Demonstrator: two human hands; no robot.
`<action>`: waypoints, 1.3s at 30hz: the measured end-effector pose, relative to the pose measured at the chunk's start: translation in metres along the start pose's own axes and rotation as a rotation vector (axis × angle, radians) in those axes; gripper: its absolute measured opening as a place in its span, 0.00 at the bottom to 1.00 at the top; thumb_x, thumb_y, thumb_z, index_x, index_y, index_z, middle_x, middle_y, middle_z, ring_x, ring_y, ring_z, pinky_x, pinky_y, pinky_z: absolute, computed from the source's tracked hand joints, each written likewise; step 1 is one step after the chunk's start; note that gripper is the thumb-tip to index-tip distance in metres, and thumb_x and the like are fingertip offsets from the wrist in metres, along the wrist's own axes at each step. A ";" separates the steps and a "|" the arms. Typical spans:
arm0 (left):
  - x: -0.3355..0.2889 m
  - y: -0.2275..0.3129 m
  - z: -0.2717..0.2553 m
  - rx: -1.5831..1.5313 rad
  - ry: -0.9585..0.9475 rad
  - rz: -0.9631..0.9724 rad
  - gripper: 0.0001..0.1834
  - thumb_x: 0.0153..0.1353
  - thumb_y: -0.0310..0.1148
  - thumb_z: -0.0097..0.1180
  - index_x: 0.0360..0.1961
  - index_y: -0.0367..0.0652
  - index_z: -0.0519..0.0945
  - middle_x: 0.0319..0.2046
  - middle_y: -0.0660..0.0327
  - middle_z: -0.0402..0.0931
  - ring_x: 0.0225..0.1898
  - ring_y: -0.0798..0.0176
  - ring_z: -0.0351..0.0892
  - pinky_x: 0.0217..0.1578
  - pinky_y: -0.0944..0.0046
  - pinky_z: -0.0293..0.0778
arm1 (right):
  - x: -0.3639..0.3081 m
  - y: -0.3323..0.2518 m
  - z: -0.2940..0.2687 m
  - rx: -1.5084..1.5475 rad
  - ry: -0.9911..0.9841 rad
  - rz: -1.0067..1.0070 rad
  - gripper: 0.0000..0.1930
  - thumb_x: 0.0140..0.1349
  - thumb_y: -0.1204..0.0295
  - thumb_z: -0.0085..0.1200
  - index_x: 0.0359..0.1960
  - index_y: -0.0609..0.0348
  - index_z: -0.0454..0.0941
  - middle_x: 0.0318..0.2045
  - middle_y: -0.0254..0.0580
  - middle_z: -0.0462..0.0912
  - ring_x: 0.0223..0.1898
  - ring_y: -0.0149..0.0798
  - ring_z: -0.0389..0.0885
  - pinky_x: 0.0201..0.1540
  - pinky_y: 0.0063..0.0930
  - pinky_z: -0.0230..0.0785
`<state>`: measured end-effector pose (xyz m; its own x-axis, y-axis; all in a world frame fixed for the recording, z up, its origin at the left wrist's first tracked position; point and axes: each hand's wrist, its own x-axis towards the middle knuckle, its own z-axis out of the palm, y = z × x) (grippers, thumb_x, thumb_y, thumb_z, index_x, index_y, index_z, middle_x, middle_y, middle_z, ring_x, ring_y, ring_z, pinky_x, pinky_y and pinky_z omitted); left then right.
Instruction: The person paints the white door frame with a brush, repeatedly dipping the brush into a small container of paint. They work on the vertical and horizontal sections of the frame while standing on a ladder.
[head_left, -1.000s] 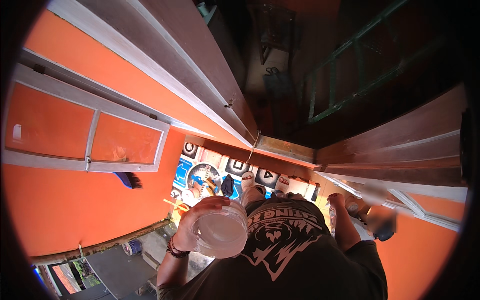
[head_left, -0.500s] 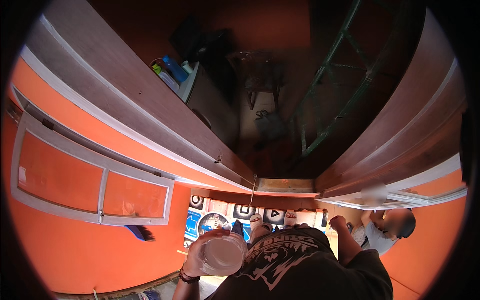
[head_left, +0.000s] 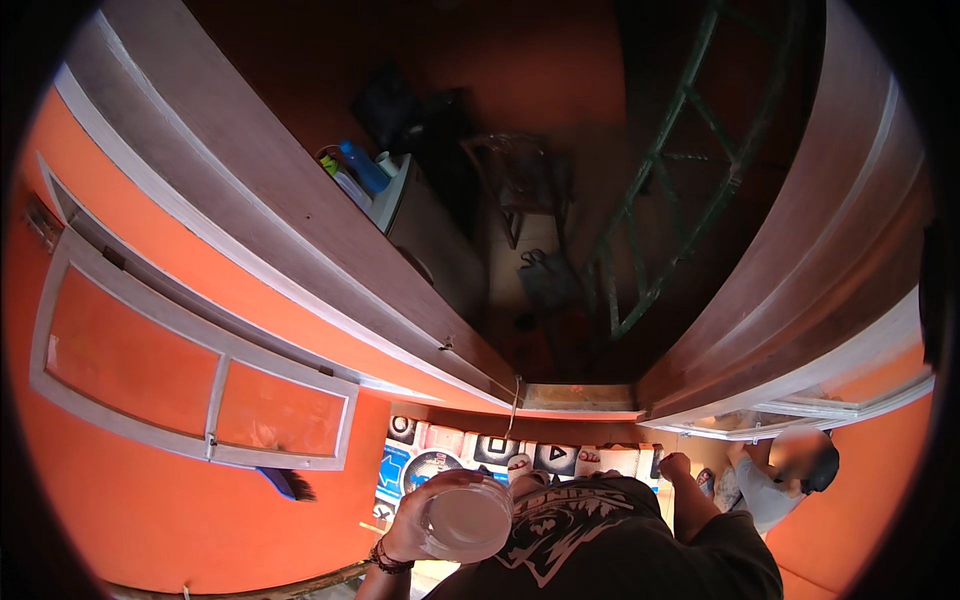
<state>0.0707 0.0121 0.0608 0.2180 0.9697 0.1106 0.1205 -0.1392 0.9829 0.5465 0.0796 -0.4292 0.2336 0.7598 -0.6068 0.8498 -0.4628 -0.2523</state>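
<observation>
My left hand (head_left: 408, 525), with a dark beaded bracelet at the wrist, wraps around a round, clear container (head_left: 468, 522) with a pale, cloudy look. It is held in front of my dark printed shirt (head_left: 560, 525), at the shirt's left side. Out to the right of the shirt, my right hand (head_left: 676, 466) is curled closed at the end of a bent arm, and I see nothing in it. My feet, in sandals (head_left: 519, 464), stand on a patterned mat (head_left: 430, 468) of blue, white and black.
Ahead is a doorway with a wooden frame (head_left: 400, 300) and a sill (head_left: 580, 397). Inside the dark room stand a chair (head_left: 520, 195), a green metal frame (head_left: 690, 190) and a cabinet with bottles (head_left: 362, 168). A window (head_left: 200, 370) opens at left; a person (head_left: 765, 490) sits at right.
The view has shifted slightly, so the doorway and room sit a little lower and to the right. The container stays in my left hand; the right hand remains curled.
</observation>
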 end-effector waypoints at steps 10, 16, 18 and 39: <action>-0.020 0.000 -0.014 -0.019 0.059 -0.078 0.52 0.32 0.35 0.87 0.62 0.41 0.71 0.61 0.46 0.74 0.62 0.49 0.76 0.61 0.49 0.73 | 0.012 0.014 0.018 0.052 0.025 0.031 0.11 0.44 0.67 0.72 0.29 0.57 0.87 0.31 0.47 0.89 0.34 0.47 0.88 0.41 0.39 0.79; -0.017 -0.001 -0.009 -0.020 0.034 -0.094 0.52 0.33 0.35 0.87 0.61 0.41 0.71 0.61 0.46 0.74 0.62 0.49 0.75 0.62 0.49 0.72 | -0.022 -0.003 -0.026 0.033 -0.072 0.042 0.12 0.47 0.65 0.67 0.30 0.59 0.87 0.32 0.51 0.88 0.38 0.50 0.88 0.43 0.40 0.79; -0.012 0.002 -0.004 -0.005 0.021 -0.080 0.51 0.34 0.35 0.87 0.61 0.41 0.71 0.61 0.46 0.74 0.62 0.48 0.75 0.62 0.49 0.72 | -0.025 -0.007 -0.029 0.067 -0.071 0.054 0.10 0.48 0.66 0.70 0.29 0.58 0.87 0.31 0.49 0.88 0.36 0.49 0.88 0.41 0.39 0.78; -0.025 -0.013 -0.016 0.028 -0.017 -0.159 0.53 0.34 0.34 0.87 0.64 0.41 0.70 0.60 0.50 0.75 0.61 0.53 0.77 0.62 0.51 0.72 | -0.012 0.002 -0.009 0.010 -0.030 0.045 0.12 0.51 0.67 0.66 0.35 0.59 0.86 0.36 0.51 0.88 0.41 0.51 0.87 0.45 0.40 0.79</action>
<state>0.0480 -0.0071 0.0477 0.2100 0.9765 -0.0484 0.1820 0.0096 0.9833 0.5497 0.0734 -0.4151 0.2570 0.7240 -0.6401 0.8337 -0.5011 -0.2320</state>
